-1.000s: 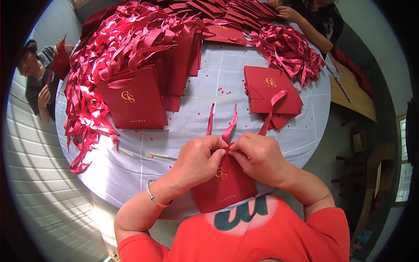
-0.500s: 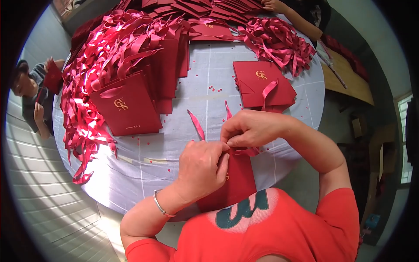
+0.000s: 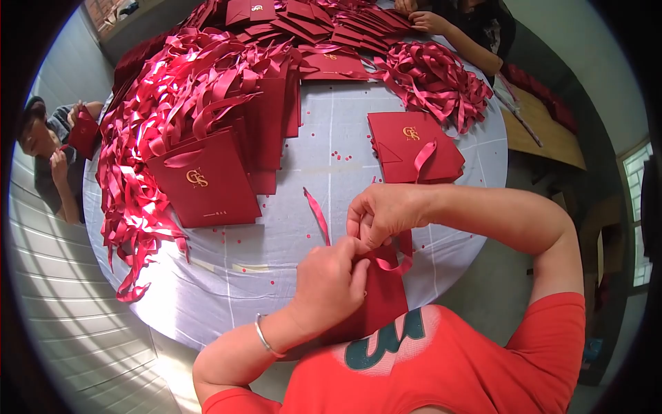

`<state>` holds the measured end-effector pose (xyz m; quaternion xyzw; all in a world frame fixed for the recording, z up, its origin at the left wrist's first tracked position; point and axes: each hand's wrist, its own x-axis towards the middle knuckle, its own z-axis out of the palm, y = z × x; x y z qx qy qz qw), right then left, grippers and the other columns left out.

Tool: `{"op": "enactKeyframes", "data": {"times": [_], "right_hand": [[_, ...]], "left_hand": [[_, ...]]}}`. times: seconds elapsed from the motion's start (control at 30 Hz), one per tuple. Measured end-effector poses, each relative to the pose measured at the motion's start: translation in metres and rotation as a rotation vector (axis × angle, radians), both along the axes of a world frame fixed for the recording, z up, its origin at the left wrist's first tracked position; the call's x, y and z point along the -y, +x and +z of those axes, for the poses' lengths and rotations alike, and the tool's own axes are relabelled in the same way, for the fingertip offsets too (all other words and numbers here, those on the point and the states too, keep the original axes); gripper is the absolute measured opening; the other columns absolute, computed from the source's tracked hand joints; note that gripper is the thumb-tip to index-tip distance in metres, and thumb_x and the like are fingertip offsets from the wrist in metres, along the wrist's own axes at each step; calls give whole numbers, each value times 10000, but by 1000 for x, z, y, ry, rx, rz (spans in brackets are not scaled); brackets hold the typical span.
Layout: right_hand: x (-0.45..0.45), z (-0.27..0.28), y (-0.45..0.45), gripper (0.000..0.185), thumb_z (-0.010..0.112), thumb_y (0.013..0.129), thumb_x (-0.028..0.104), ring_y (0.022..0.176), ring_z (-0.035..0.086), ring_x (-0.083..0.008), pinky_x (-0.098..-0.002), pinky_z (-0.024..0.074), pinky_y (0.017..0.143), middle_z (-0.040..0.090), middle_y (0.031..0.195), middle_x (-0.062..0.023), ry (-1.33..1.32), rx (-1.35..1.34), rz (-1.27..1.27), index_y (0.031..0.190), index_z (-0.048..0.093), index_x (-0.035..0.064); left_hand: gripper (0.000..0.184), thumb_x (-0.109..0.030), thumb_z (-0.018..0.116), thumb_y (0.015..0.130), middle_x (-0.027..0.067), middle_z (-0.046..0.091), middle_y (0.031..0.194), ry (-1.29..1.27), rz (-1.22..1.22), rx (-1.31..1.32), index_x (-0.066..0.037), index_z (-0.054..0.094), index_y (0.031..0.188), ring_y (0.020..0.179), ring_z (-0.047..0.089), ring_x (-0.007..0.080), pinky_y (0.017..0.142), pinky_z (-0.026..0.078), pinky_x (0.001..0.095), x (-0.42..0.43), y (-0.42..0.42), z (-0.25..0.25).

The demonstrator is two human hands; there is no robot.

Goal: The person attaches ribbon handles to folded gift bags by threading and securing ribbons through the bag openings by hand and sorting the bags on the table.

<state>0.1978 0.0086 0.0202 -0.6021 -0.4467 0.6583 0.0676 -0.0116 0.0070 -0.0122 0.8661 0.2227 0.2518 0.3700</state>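
A dark red paper gift bag [image 3: 383,297] rests at the near table edge against my shirt, partly covered by my hands. My left hand [image 3: 329,281] is closed on its top edge, thumb on the near face. Just above, my right hand [image 3: 389,212] pinches a red ribbon [image 3: 403,263], which curls in a loop beside the bag's top. The fingertips of both hands meet, so the exact grip point is hidden. Beyond my left hand, another ribbon end [image 3: 317,215] sticks up from behind the bag.
Stacked bags with ribbon handles [image 3: 207,183] fill the left side. A small bag pile [image 3: 414,145] lies at right, below a ribbon heap [image 3: 438,83]. Red dots are scattered over the tablecloth [image 3: 324,145]. One person [image 3: 52,148] holds a bag at left; another person's hand [image 3: 427,22] is at the far side.
My right hand has lifted slightly and its elbow has swung outward. The ribbon now forms a wider loop over the bag. The view has shifted a little.
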Motion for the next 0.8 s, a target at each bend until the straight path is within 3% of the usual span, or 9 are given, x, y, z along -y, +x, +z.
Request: {"op": "enactKeyframes", "data": {"times": [0.07,0.2,0.33,0.4,0.53,0.6,0.63,0.77,0.8], "right_hand": [[8,-3,-3,247,759,788,-9,726,645,-93,-247,507,631,711,843,-58,60,-39,-101,996,626,9],[1,-13,11,245,731,793,-41,692,635,-82,-225,502,595,666,791,-38,444,-57,-366,966,564,6],[-6,-30,21,232,730,802,-32,713,635,-79,-222,506,619,654,787,-28,699,82,-414,959,565,12],[-5,-34,19,201,718,825,-12,700,618,-66,-227,504,621,655,793,-18,928,317,-382,972,581,-1],[4,-28,18,155,708,860,22,690,600,-49,-228,500,620,656,789,-7,966,387,-354,980,619,-19],[12,-16,18,122,694,892,42,696,594,-36,-219,499,625,665,794,-7,1022,376,-463,986,654,-24],[16,-15,22,137,696,873,77,670,638,-114,-279,520,625,712,817,-108,1050,391,-541,968,685,-21],[31,-20,32,136,700,870,86,686,626,-81,-262,510,622,700,764,-94,968,309,-580,945,705,-28],[34,-20,29,130,697,886,85,692,600,-55,-239,491,615,677,761,-44,939,336,-512,950,703,-29]], "left_hand": [[180,-92,699,844,144,706,824,-204,20,-26,-27,602,980,730,697,325,645,538,391,-6,1,-5],[155,-125,684,846,135,707,820,-229,5,-34,-49,607,957,742,685,350,642,524,443,-7,2,-3],[145,-122,691,843,137,696,812,-219,27,-74,-41,623,942,720,679,337,636,521,416,-6,4,-7],[142,-114,701,837,145,684,801,-216,33,-49,-32,633,930,692,673,329,621,516,396,-5,4,-7],[144,-116,703,839,147,689,811,-208,38,-72,-31,632,931,706,677,330,630,518,401,-6,4,-6],[146,-117,702,840,147,691,815,-201,37,-66,-29,631,931,711,678,331,633,519,402,-7,4,-6],[151,-117,701,843,149,701,834,-204,35,-84,-26,637,944,732,688,329,647,528,397,-7,4,-6],[179,-115,694,854,156,728,904,-205,22,-102,-18,657,1000,815,720,315,702,556,377,-7,4,-7],[179,-115,694,854,156,728,904,-203,21,-101,-18,657,1000,815,720,315,702,556,377,-7,4,-6]]}}
